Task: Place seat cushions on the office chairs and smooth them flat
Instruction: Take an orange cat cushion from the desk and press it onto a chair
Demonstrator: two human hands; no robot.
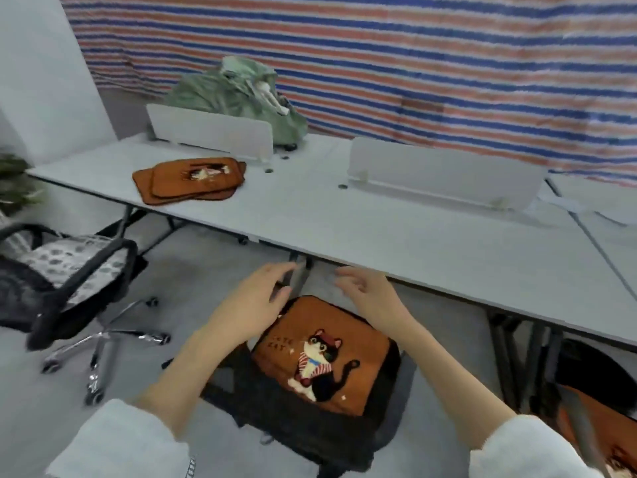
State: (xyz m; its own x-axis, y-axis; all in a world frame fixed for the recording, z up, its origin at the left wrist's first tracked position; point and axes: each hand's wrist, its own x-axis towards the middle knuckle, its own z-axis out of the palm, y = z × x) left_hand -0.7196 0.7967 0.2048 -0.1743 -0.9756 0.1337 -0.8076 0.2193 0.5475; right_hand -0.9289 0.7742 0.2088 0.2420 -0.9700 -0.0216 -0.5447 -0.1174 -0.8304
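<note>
An orange seat cushion with a cat picture (320,353) lies on the black mesh office chair (286,419) right below me. My left hand (258,298) hovers over the cushion's far left corner, fingers loosely spread. My right hand (368,294) hangs above the far right edge, fingers relaxed, holding nothing. Neither hand plainly touches the cushion. A stack of orange cushions (189,179) lies on the white desk (396,232). A second black office chair (65,284) stands at the left with a spotted cover on its seat.
Two frosted desk dividers (210,132) (444,174) stand on the desk, with a green cloth bundle (238,94) behind the left one. Another chair with an orange cushion (596,426) is at the lower right. A striped tarp (379,56) covers the back wall.
</note>
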